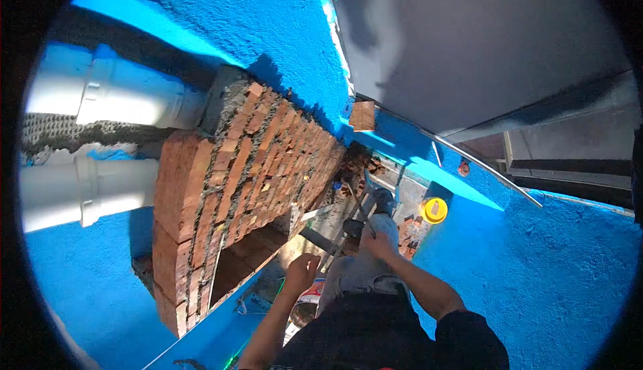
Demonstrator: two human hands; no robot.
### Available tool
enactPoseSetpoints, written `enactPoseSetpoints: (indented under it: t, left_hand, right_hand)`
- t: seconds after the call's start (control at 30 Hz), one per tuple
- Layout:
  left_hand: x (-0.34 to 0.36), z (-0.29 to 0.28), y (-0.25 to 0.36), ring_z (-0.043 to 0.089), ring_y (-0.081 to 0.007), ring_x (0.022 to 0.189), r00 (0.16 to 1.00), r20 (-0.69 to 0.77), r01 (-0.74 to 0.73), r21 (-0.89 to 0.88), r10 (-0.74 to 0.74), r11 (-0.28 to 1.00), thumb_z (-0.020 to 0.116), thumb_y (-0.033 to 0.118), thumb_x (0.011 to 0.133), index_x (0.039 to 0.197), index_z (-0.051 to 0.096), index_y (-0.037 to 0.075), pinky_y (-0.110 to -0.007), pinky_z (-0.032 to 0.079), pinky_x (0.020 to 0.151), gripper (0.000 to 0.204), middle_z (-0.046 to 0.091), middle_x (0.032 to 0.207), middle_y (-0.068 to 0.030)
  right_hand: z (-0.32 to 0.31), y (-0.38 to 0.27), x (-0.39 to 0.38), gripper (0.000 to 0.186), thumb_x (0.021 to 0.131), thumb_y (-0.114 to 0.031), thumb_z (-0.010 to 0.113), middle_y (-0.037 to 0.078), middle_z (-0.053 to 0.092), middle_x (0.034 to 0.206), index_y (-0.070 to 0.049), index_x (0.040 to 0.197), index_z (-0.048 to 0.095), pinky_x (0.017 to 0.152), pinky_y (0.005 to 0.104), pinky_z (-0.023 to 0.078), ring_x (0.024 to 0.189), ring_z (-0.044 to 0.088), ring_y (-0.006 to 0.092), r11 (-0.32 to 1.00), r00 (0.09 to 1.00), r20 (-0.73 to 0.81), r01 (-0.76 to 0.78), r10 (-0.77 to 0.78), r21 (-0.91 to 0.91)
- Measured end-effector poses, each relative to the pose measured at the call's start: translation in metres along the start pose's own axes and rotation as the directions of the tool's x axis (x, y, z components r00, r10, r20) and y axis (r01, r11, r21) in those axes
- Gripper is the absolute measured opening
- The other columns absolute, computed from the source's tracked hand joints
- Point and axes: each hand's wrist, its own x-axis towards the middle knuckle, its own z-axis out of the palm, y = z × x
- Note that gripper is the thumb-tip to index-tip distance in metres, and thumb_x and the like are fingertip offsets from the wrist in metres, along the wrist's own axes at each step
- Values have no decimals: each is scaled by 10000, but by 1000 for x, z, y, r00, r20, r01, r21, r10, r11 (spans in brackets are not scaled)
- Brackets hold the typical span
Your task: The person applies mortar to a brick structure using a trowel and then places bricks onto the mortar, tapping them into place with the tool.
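Note:
My left hand (303,273) is raised in front of the opening in a brick wall, its fingers curled closed. Whether anything is inside them is hidden. Over my leg, my right hand (380,244) is closed too. Right beside its fingers is a dark object (353,228), too small and shaded to name; I cannot tell whether the hand grips it. The brick wall (251,176) has rough grey mortar joints and a rectangular opening (251,256) low on its near side. A green line (280,287) runs by my left forearm.
White pipes (127,92) stick out at the left. A yellow round container (435,210) stands at the right, and a bucket (306,308) is near my left arm. One loose brick (362,116) lies by the grey panel (482,42). Rubble (365,162) lies ahead of my shoe (384,200).

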Motion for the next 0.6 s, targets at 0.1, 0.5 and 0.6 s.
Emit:
enactPoseSetpoints:
  t: [0.1, 0.5, 0.6]
  left_hand:
    - [57, 37, -17, 637, -407, 778, 953, 256, 113, 207, -165, 972, 517, 353, 925, 966, 565, 44, -481, 499, 678, 315, 660, 840, -215]
    - [436, 200, -45, 392, -369, 1263, 993, 59, 72, 397, -104, 915, 732, 411, 726, 1419, 298, 43, -476, 389, 1000, 897, 392, 1373, -208]
    - [527, 225, -18, 160, -388, 1395, 978, -162, 179, 356, -128, 917, 746, 533, 682, 1470, 161, 44, -511, 169, 1123, 1097, 217, 1475, -258]
  right_hand:
    - [-12, 47, 19, 518, 864, -462, 565, 227, 658, 896, 10, 1071, 620, 720, 467, 492, 836, 639, 384, 976, 983, -10, -180, 181, -124]
    - [-56, 112, 0, 476, 854, -433, 558, 248, 647, 997, 6, 1023, 635, 777, 498, 486, 933, 615, 416, 875, 901, 48, -404, 431, -266]
    - [-54, 146, -6, 486, 880, -444, 512, 252, 653, 910, 19, 956, 641, 749, 513, 488, 867, 622, 433, 839, 884, 44, -425, 466, -338]
